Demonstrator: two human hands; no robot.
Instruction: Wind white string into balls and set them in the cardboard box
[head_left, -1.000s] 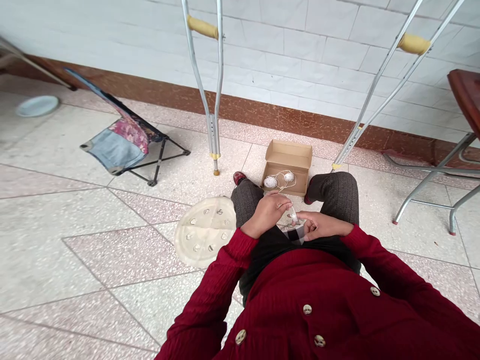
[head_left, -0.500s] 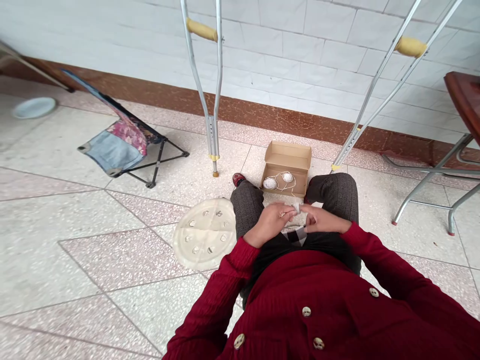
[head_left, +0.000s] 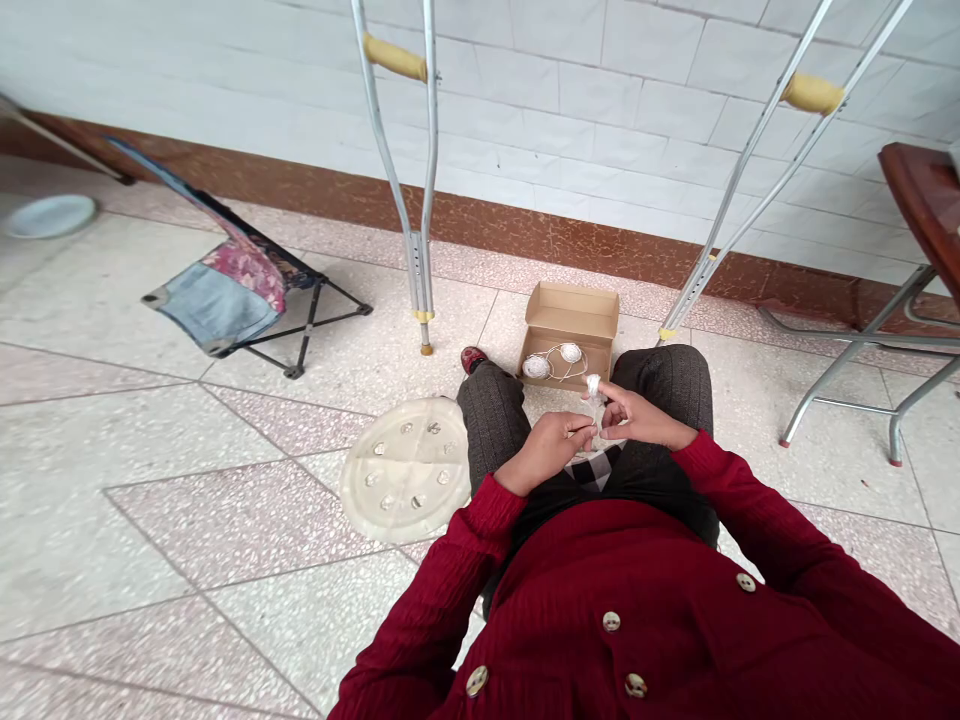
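My left hand [head_left: 553, 445] is over my lap, its thumb and fingers closed in a pinch on white yarn. My right hand [head_left: 643, 418] faces it, with the index finger stretched forward and white yarn [head_left: 593, 385] wrapped round its tip. The thumb and other fingers of that hand bend in toward the left fingertips, closed on the same yarn. Whether a small tool is among the fingers I cannot tell. Just ahead, an open cardboard box [head_left: 576, 310] holds a larger white yarn ball [head_left: 536, 367] and a smaller yarn ball [head_left: 571, 353], with loose strands between them.
A round cream mat with cut-out holes [head_left: 394, 470] lies on the floor by my left leg. Beyond it is a folding chair [head_left: 225, 300]. Two crutches, one left [head_left: 420, 260] and one right [head_left: 701, 270], lean against the tiled wall. A metal-legged stool [head_left: 911, 340] stands at the right.
My right index finger has lifted away from the left fingers and now points forward, showing the yarn round it. My left hand has shifted slightly toward me. The view has moved a little.
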